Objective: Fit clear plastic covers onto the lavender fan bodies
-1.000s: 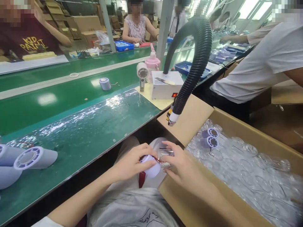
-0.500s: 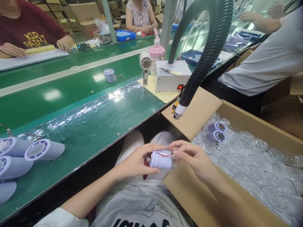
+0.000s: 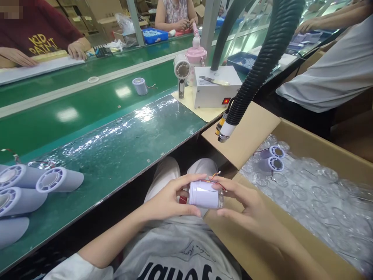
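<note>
And there you were, both hands busy over your lap: your left hand (image 3: 175,198) had the lavender cylinder (image 3: 204,195) pinched by one end, thumb below, fingers above, while your right hand (image 3: 246,200) grasped the opposite end, where clear plastic showed. Thin coloured wires (image 3: 215,178) ran along the top, right by your right fingers! Close on your right sat the carton (image 3: 317,138), spread with clear plastic pieces (image 3: 320,210), two motor cylinders (image 3: 276,164) among them. Off to your left, more lavender housings (image 3: 61,180) lay clustered on the green surface (image 3: 131,147). Beyond, the black hose (image 3: 253,85) arched down beside a white box (image 3: 217,91), a handheld fan (image 3: 182,72) next to it; farther back, a co-worker in maroon (image 3: 43,29) sat across the line.
</note>
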`<control>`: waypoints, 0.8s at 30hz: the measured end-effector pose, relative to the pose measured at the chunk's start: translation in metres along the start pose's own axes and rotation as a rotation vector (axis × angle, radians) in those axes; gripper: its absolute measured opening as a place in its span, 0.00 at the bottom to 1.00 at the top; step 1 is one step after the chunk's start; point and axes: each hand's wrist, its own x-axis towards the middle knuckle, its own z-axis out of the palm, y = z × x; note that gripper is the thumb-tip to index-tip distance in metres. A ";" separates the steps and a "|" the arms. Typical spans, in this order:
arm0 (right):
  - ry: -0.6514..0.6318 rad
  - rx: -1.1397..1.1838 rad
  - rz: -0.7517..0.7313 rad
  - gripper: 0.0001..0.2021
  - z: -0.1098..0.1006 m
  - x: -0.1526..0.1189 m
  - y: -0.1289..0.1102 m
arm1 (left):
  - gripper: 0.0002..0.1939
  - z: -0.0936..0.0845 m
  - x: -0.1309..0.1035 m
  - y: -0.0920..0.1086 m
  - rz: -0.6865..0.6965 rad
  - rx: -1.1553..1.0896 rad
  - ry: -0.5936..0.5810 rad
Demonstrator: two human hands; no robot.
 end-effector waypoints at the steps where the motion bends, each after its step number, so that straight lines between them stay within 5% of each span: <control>1: 0.000 0.042 0.022 0.21 0.000 -0.001 -0.001 | 0.37 0.000 0.000 0.002 0.023 0.013 -0.005; 5: 0.013 0.188 0.092 0.21 -0.001 -0.003 -0.006 | 0.37 0.002 -0.001 0.004 0.078 0.060 -0.005; 10: 0.028 0.353 0.196 0.21 0.002 -0.004 0.001 | 0.42 0.000 0.007 -0.001 -0.012 -0.126 -0.023; 17: 0.245 0.622 0.258 0.19 0.009 -0.004 0.023 | 0.37 -0.002 0.046 -0.010 -0.079 -0.222 0.016; 24: 0.199 0.608 0.296 0.18 0.000 -0.014 0.017 | 0.35 0.001 0.047 -0.009 -0.048 -0.167 -0.092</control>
